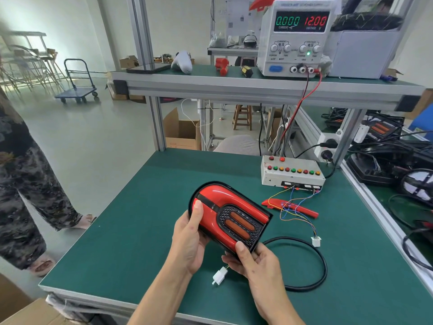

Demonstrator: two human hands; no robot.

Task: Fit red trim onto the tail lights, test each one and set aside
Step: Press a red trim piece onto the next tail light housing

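Note:
Both hands hold a tail light (228,213) above the green bench, its glossy red U-shaped trim around a black grille with two orange lenses. My left hand (191,240) grips its left side, thumb pressed on the red trim. My right hand (254,261) grips its near end, thumb on the trim's tip. A black cable (321,259) loops from the light across the mat, and a white plug (219,276) hangs below my hands. A loose red trim piece (302,208) lies to the right under thin coloured wires, which end in a white connector (316,241).
A grey test box (291,171) with coloured buttons sits at the back of the green mat (140,231). On the shelf, a power supply (296,37) reads 0.000 and 12.00. Several tail lights (384,146) and cables pile at right. A person (25,172) stands left.

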